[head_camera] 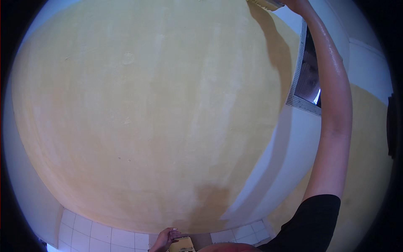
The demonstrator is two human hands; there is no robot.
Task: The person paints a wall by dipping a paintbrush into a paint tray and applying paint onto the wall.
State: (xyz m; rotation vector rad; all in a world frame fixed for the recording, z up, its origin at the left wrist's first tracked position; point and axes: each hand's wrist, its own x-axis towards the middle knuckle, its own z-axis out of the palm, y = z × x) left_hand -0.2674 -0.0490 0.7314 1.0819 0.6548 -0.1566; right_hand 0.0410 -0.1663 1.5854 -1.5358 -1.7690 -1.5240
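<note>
At the top right my right hand [295, 5] holds a paintbrush [267, 4], its yellow-coated bristles against the upper wall. The arm is raised and stretched out. The wall [176, 104] before me is coated streaky yellow, with a white band [267, 163] down its right side. At the bottom centre my left hand [165, 239] is beside a yellowish container [182, 244], cut off by the picture's lower edge. Whether the left hand grips this container cannot be told.
A window [310, 75] with a patterned frame is partly behind the raised arm. White floor tiles [100, 236] run along the wall's foot. Another yellow and white wall [366, 132] stands at the right. A dark object [390, 126] shows at the far right edge.
</note>
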